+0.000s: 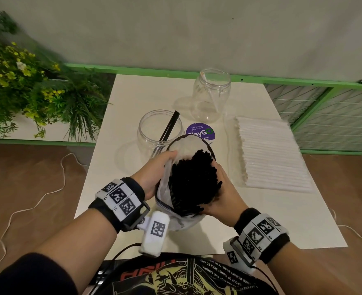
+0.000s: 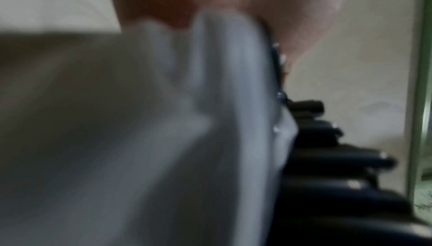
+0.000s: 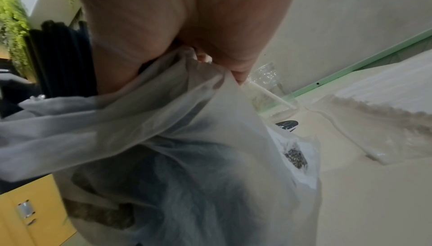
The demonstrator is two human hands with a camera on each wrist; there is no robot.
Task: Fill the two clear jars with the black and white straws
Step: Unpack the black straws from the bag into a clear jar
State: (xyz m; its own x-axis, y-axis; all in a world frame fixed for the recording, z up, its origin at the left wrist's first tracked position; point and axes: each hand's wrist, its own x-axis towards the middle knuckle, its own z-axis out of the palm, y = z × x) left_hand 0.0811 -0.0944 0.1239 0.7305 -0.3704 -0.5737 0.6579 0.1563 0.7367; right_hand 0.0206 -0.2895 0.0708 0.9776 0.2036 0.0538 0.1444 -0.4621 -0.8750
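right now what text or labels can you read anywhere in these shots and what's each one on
"ClayGO": purple round sticker on the table, partly hidden by the bag of black straws; its smaller lines are too small to read.
"GROUP OF HIGHLY SKILLED AND", upside down: print on the person's shirt; other shirt lines only partly legible.
Square coded markers, no words: wristbands.
Wrist views: nothing readable.

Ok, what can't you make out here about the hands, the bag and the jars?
- Left hand: fingertips hidden behind the bag, head view; left wrist view is blurred.
- Right hand: fingers hidden among the black straws.
- Straw count in the bag: too packed.
- Sticker: text partly covered by the bag.
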